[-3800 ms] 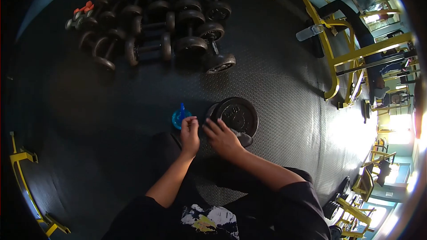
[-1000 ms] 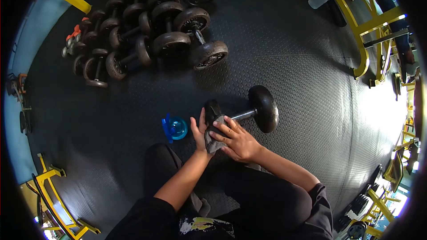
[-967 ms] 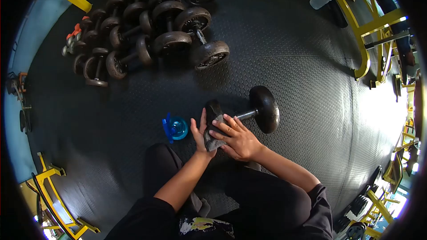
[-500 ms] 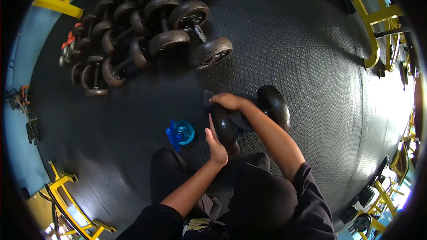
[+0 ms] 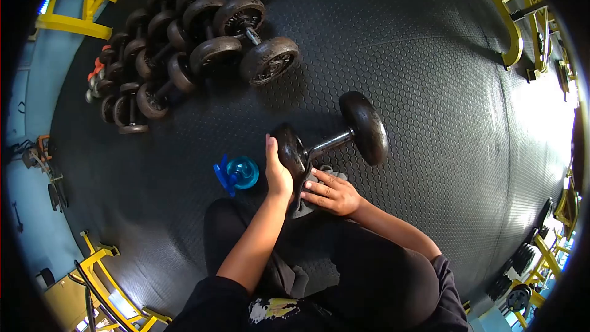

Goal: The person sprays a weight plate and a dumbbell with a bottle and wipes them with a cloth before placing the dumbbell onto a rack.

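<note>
A black dumbbell (image 5: 333, 141) with a shiny metal handle lies on the floor before my knees. My left hand (image 5: 279, 175) braces the outer side of its near-left weight, with the thumb side up and some fingers hidden. Below the handle, my right hand (image 5: 332, 195) presses a dark grey cloth (image 5: 302, 209) against the inner side of that same weight, its fingers spread over the fabric. The far-right weight (image 5: 364, 128) is untouched. Left of my left hand stands a clear blue spray bottle (image 5: 244, 173) with a blue trigger head, seen from above.
Rows of worn dumbbells (image 5: 212, 54) occupy the upper left of the black textured rubber floor (image 5: 442, 147). Yellow gym machine frames stand at the upper left (image 5: 77, 24), upper right (image 5: 513, 37) and lower left (image 5: 101, 276). Weight plates (image 5: 519, 298) hang at the lower right.
My right hand and the cloth have moved from over the top of the weight to its near side, uncovering the handle. My left hand has shifted up along the weight.
</note>
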### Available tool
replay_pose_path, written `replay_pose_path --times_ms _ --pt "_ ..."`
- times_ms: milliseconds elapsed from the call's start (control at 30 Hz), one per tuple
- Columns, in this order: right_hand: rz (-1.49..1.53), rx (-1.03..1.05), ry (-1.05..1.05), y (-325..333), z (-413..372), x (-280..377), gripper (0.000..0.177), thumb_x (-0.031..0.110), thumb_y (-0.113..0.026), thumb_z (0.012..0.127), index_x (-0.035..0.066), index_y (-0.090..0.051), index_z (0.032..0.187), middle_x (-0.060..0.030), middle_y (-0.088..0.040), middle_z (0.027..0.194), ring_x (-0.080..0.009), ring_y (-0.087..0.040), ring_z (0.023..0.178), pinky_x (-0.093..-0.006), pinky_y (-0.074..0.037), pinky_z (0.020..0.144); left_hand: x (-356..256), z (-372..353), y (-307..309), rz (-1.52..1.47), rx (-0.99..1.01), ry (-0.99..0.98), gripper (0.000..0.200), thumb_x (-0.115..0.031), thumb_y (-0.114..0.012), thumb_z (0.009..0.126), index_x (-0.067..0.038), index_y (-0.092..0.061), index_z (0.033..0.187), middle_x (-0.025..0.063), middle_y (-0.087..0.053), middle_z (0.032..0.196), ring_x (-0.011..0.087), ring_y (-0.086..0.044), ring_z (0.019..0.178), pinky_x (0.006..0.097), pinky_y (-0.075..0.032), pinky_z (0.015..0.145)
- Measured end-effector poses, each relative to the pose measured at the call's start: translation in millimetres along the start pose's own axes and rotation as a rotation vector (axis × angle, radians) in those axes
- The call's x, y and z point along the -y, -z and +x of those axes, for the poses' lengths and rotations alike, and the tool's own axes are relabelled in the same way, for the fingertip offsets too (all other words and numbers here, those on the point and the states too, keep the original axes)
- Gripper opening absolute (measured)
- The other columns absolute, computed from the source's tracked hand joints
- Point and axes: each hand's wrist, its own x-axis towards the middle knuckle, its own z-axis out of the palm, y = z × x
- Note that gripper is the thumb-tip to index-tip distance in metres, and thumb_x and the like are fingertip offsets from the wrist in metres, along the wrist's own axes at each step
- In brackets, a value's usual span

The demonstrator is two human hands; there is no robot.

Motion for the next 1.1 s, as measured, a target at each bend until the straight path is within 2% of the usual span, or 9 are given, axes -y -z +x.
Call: replay_pose_path --times_ms 67,133,233,400,467,600,800,867,1100 --pt "0.016 0.054 -0.052 3.3 -16.3 5.3 0.044 0.017 -0.064 0.082 0.015 -0.065 0.125 -0.0065 -0.057 0.139 -0.0322 -0.055 0.128 -0.0395 -0.053 0.098 5.0 -12.3 -15.5 0.443 -0.181 -0.382 0.068 -0.041 -0.058 0.098 0.002 -0.036 0.145 0.0161 -0.048 0.141 0.025 -0.048 0.127 0.0345 -0.037 0.107" --pt "0.086 0.029 -0.135 17.4 -25.1 21.1 0.045 0.007 -0.07 0.074 0.01 -0.066 0.119 -0.0098 -0.058 0.137 -0.0327 -0.057 0.126 -0.0395 -0.052 0.098 14.6 -11.0 -9.2 0.502 -0.2 -0.477 0.062 -0.034 -0.059 0.097 0.002 -0.039 0.143 0.0172 -0.049 0.139 0.0256 -0.049 0.126 0.0347 -0.037 0.107" --pt "0.277 -0.379 -0.633 45.1 -29.1 36.5 0.05 -0.006 -0.072 0.059 0.005 -0.063 0.107 -0.017 -0.06 0.128 -0.0349 -0.06 0.118 -0.0414 -0.051 0.097 19.0 -10.5 -6.3 0.608 -0.206 -0.648 0.053 -0.028 -0.059 0.097 0.003 -0.046 0.138 0.0188 -0.051 0.136 0.0266 -0.051 0.123 0.0351 -0.038 0.106" --pt "-0.26 -0.731 -0.562 149.9 -5.9 49.9 0.035 0.019 -0.064 0.076 0.003 -0.068 0.106 -0.0162 -0.059 0.112 -0.0339 -0.059 0.107 -0.0431 -0.045 0.092 27.7 -13.1 -3.0 0.64 -0.214 -0.726 0.044 -0.021 -0.054 0.098 0.001 -0.05 0.135 0.0186 -0.055 0.131 0.0267 -0.055 0.117 0.035 -0.04 0.103" --pt "-0.319 -0.624 -0.337 172.3 3.6 36.6 0.04 0.03 -0.061 0.082 0.004 -0.069 0.111 -0.0164 -0.061 0.114 -0.0338 -0.058 0.11 -0.047 -0.044 0.094 29.2 -13.0 -2.0 0.646 -0.206 -0.757 0.044 -0.021 -0.053 0.098 0.002 -0.05 0.135 0.0186 -0.055 0.131 0.0265 -0.055 0.117 0.0351 -0.041 0.102" --pt "-0.278 0.054 -0.441 138.1 13.2 -4.6 0.04 0.03 -0.059 0.091 0.009 -0.065 0.124 -0.0077 -0.056 0.137 -0.0327 -0.047 0.133 -0.0514 -0.038 0.108 29.1 -25.5 -7.1 0.588 -0.195 -0.679 0.045 -0.023 -0.053 0.098 0.001 -0.05 0.136 0.0185 -0.055 0.132 0.0269 -0.054 0.121 0.0353 -0.04 0.104" --pt "-0.243 0.227 -0.389 138.2 44.0 -43.0 0.033 0.025 -0.059 0.092 0.013 -0.067 0.122 -0.0045 -0.053 0.14 -0.0297 -0.037 0.141 -0.0535 -0.038 0.109 40.0 -20.2 4.5 0.534 -0.129 -0.721 0.047 -0.023 -0.051 0.099 -0.001 -0.046 0.14 0.0186 -0.052 0.136 0.0278 -0.053 0.123 0.0364 -0.039 0.106" --pt "-0.206 0.201 -0.362 131.2 71.7 -73.7 0.03 0.026 -0.057 0.092 0.011 -0.07 0.114 -0.0066 -0.061 0.13 -0.0291 -0.046 0.134 -0.0499 -0.043 0.105 43.1 -23.9 4.5 0.529 -0.131 -0.723 0.048 -0.023 -0.051 0.099 -0.001 -0.044 0.141 0.0186 -0.051 0.136 0.0273 -0.053 0.122 0.0362 -0.04 0.104" --pt "0.304 0.98 -0.863 86.2 140.4 -188.2 0.036 0.03 -0.053 0.088 0.007 -0.072 0.109 -0.0135 -0.071 0.107 -0.0271 -0.067 0.1 -0.0404 -0.051 0.09 48.6 -38.3 1.7 0.436 -0.06 -0.73 0.047 -0.018 -0.05 0.099 -0.002 -0.041 0.143 0.0164 -0.051 0.134 0.0234 -0.054 0.116 0.0354 -0.044 0.101"
